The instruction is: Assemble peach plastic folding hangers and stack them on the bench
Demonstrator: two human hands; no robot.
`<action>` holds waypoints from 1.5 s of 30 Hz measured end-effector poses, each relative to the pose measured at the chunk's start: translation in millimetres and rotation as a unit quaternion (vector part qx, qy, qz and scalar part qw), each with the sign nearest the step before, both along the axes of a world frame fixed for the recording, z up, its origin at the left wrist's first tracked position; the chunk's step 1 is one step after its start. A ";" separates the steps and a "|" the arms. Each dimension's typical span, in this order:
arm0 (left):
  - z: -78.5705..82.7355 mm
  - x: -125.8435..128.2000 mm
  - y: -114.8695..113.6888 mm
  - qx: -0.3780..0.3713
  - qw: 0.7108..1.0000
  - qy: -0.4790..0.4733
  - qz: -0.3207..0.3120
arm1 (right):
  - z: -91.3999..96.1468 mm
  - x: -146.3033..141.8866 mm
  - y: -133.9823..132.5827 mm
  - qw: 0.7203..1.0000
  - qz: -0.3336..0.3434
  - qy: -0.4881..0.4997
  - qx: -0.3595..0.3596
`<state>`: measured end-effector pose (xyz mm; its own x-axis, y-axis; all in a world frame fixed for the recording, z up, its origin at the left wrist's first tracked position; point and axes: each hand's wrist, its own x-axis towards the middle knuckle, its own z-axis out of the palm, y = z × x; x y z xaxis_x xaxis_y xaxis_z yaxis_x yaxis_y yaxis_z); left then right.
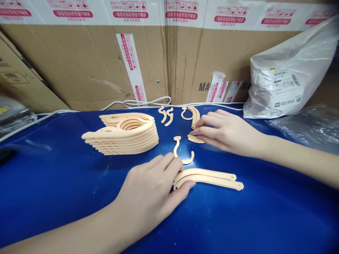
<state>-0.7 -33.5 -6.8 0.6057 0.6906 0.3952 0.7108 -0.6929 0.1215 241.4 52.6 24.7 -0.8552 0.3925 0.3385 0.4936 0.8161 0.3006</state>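
Note:
My left hand (156, 187) is closed around the left ends of two cream plastic hanger arms (212, 175), which lie side by side and point right. Just beyond it a cream hanger hook (177, 150) lies flat on the blue table. My right hand (222, 130) bends over a short curved cream hanger piece (195, 139), fingertips on it; the palm side and thumb are hidden. Past those fingers sit more curved hanger pieces (195, 116) with a rounded hook (186, 114). To the left stands a stack of folded cream hangers (124, 137).
Two small S-shaped cream pieces (166, 115) lie at the back. A white cable (148, 102) runs along cardboard boxes (92, 63) behind the blue table (66, 197). At right are a white plastic bag (280, 74) and clear plastic wrap (307, 125).

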 end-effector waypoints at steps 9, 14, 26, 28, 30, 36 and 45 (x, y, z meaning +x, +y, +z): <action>2.8 2.0 0.3 0.043 0.999 -0.004 0.002 | 4.8 -64.0 13.7 0.972 0.147 -0.157 0.092; -1.1 1.7 -1.5 -0.007 1.000 -0.009 -0.019 | 12.3 -60.8 12.9 0.974 0.147 -0.147 0.085; 3.4 2.9 4.4 -0.103 0.990 -0.004 -0.098 | -15.3 -27.8 -35.1 0.731 -0.064 0.431 -0.524; 3.7 4.0 4.3 -0.105 0.989 -0.004 -0.102 | -20.8 -30.5 -39.4 0.655 -0.073 0.471 -0.586; 3.6 4.3 3.9 -0.108 0.988 -0.003 -0.107 | -24.4 -32.3 -40.4 0.631 -0.070 0.481 -0.605; 1.5 2.4 2.0 -0.109 0.987 -0.018 -0.118 | -28.1 -30.5 -38.1 0.616 -0.067 0.500 -0.605; -5.2 0.9 4.9 -0.099 0.985 -0.067 -0.122 | -32.7 -27.5 -34.6 0.639 -0.095 0.534 -0.546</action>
